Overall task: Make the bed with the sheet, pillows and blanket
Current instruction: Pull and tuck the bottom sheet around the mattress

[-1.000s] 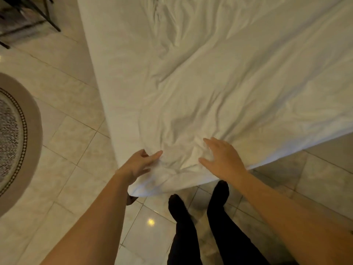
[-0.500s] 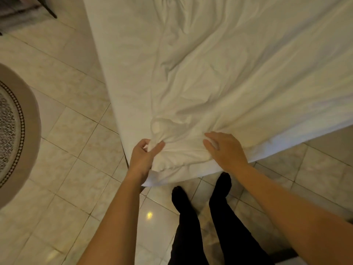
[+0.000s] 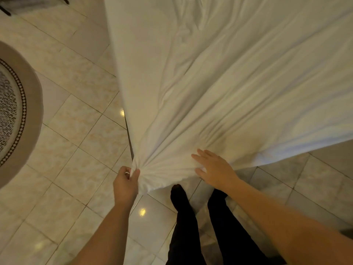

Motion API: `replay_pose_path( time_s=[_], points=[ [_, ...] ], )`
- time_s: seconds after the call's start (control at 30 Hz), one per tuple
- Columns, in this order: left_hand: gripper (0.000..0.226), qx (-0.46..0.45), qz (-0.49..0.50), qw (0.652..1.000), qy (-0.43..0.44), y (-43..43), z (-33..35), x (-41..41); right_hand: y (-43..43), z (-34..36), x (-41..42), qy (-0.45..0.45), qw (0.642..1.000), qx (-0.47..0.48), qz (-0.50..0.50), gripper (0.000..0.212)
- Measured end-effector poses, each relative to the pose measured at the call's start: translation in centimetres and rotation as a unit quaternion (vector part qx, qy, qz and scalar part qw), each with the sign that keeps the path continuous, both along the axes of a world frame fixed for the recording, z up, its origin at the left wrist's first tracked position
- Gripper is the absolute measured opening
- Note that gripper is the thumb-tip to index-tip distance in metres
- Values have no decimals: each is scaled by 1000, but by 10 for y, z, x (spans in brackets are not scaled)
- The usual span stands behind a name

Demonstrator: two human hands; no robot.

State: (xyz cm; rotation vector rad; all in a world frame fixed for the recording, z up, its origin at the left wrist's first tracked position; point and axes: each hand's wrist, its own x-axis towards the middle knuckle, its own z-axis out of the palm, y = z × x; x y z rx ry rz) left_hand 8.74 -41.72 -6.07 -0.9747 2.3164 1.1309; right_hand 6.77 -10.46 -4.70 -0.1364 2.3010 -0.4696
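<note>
Left hand (image 3: 125,185) in tighter pinch on now-taut sheet (image 3: 229,83) corner; right hand (image 3: 215,168) still spread flat.

There is one white sheet (image 3: 229,83) and one bed (image 3: 116,44). Two hands are in view: one left hand (image 3: 125,185), one right hand (image 3: 215,169). One of the two has a grip on the sheet, a single bunched corner; the other lies flat. Two bare forearms lead back to the near edge. There are two legs in black, a left leg (image 3: 183,217) and a right leg (image 3: 229,226). One round rug (image 3: 28,111) is at the left. The one tiled floor (image 3: 66,140) carries three bright light spots. Two thin dark furniture legs (image 3: 4,11) show far left.
</note>
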Motion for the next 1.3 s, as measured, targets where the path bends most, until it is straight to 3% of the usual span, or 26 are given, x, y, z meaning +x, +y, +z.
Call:
replay_pose_path(
  time_s=[0.07, 0.13, 0.2, 0.3, 0.43, 0.6, 0.73, 0.87, 1.0, 1.13, 1.3],
  points=[
    [10, -55, -10, 998, 26, 6, 1, -12, 11, -1, -5, 81, 996, 23, -23, 57],
    [28, -141, -76, 984, 80, 15, 2, -27, 23, -6, -10, 132, 987, 79, -48, 58],
    [44, -192, -175, 951, 168, 31, 6, -40, 33, -13, -15, 133, 981, 117, -83, 63],
    [50, -184, -333, 893, 242, 64, 1, -57, 43, -26, -19, 88, 980, 140, -112, 71],
    [62, -169, -465, 851, 175, 91, -31, -55, 50, -42, -17, 42, 984, 133, -107, 82],
    [74, -215, -512, 821, 133, 66, -63, -39, 56, -50, 7, 34, 990, 109, -77, 90],
    [77, -219, -513, 822, 115, 68, -56, -44, 61, -43, 20, 29, 993, 97, -59, 87],
    [76, -216, -514, 828, 56, 84, -40, -53, 82, -30, 8, -9, 997, 27, -73, 72],
    [65, -216, -466, 857, 38, 122, -13, -70, 117, -7, -8, 37, 993, -26, -105, 64],
    [59, -221, -479, 846, 78, 174, 6, -91, 174, 12, -21, 97, 988, 0, -120, 65],
    [61, -197, -457, 865, 70, 262, 32, -116, 263, 37, -42, 104, 982, 41, -150, 61]
  ],
)
